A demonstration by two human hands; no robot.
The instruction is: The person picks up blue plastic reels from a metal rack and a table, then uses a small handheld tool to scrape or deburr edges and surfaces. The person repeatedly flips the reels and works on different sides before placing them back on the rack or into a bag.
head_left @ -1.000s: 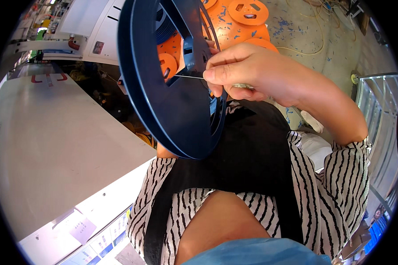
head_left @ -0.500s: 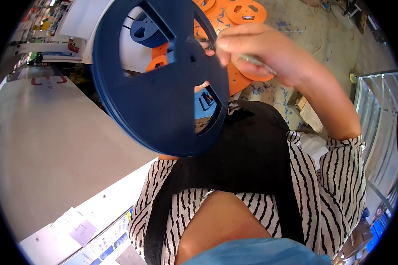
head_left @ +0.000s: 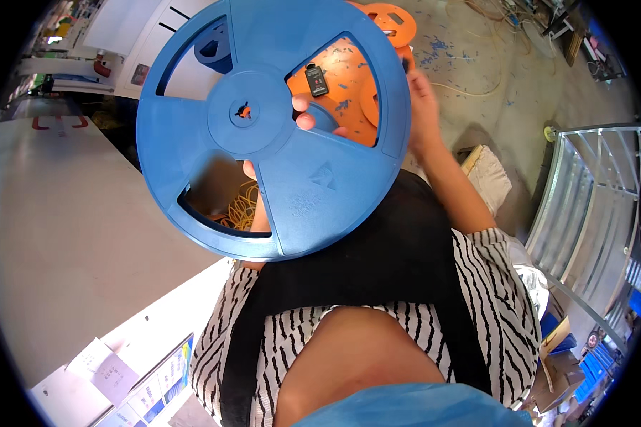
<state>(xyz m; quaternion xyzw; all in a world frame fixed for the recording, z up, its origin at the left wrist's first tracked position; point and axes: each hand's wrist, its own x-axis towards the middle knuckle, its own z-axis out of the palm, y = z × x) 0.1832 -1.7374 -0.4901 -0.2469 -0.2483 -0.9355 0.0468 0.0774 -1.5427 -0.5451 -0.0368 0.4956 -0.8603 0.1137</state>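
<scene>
A large blue plastic reel (head_left: 320, 185) is held up close, its flat face with cut-out windows turned toward me. My left hand (head_left: 303, 114) grips it from behind; fingertips show at the upper right window, another finger at the lower left one, and the forearm behind. Beside the reel's right rim is my right hand (head_left: 421, 107), fingers curled and partly covered by the rim, so what they hold is hidden. Behind the reel lies an orange surface (head_left: 345, 60) with blue shavings and a small black tag-like object (head_left: 316, 80).
Orange reels (head_left: 392, 25) lie at the far side, and blue reels (head_left: 215, 48) show through the upper left window. A large grey panel (head_left: 64, 235) fills the left. Blue scraps (head_left: 438, 53) litter the floor; a metal rack (head_left: 584, 192) stands at the right.
The reel has turned from a steep tilt to face me more fully. My right hand, which held a thin tool beside the reel, has drawn back behind its right rim.
</scene>
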